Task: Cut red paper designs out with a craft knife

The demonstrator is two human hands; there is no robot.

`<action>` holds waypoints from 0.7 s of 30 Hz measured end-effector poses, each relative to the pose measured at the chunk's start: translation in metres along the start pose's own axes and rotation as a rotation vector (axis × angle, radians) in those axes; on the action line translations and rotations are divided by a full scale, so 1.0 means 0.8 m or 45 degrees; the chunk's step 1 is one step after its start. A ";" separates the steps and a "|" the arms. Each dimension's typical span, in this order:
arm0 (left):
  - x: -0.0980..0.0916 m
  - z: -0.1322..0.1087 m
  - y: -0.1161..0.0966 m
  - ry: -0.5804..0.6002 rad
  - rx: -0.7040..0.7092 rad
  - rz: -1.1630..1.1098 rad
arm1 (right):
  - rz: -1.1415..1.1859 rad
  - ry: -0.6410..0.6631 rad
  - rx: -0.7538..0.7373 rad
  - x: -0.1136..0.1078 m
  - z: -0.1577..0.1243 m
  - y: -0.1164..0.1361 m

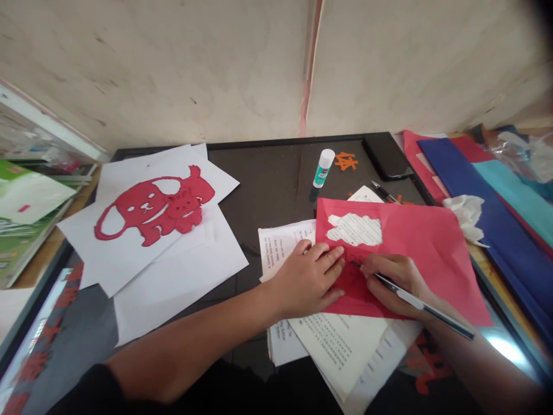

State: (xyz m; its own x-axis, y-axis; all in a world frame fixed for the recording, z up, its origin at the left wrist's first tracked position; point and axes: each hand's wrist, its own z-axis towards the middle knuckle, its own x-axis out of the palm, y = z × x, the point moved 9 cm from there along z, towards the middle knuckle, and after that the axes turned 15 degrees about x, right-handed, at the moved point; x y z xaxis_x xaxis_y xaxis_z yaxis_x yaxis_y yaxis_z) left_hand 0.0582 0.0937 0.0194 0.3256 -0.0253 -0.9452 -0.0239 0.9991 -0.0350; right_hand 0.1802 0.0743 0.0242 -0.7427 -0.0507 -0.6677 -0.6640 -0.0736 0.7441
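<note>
A sheet of red paper [432, 248] lies over printed pages, with a cloud-like hole cut in its upper left part. Dark lines mark the paper below the hole. My left hand [309, 276] rests flat on the sheet's left side, fingers stretched and slightly apart. Closed around a slim dark pen [425, 308], my right hand [395, 282] leans on the red paper. The pen's tip meets the paper beside my left fingertips. Printed pages [345, 340] stick out underneath.
A glue stick [323, 168] stands behind the red sheet, near an orange cut-out [346, 161] and a black phone [386, 157]. White sheets [181, 288] with a red animal cut-out [147, 210] lie left. Crumpled tissue [466, 216] and coloured paper [484, 202] lie right.
</note>
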 end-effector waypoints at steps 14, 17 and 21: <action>-0.002 -0.002 0.003 -0.042 0.027 0.033 | 0.517 -0.486 0.327 -0.040 -0.001 -0.052; -0.012 0.003 0.013 -0.054 -0.024 0.087 | 0.564 -0.577 0.382 -0.040 0.003 -0.056; -0.048 -0.001 0.008 -0.083 -0.191 0.173 | 0.437 -0.413 0.311 -0.045 0.010 -0.037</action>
State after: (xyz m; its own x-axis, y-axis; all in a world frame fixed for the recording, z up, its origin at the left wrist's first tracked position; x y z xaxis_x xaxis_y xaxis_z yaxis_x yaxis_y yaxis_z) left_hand 0.0447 0.1013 0.0551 0.3700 0.1168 -0.9216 -0.2108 0.9768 0.0391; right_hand 0.2259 0.0861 0.0261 -0.8839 0.2822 -0.3729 -0.3501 0.1294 0.9277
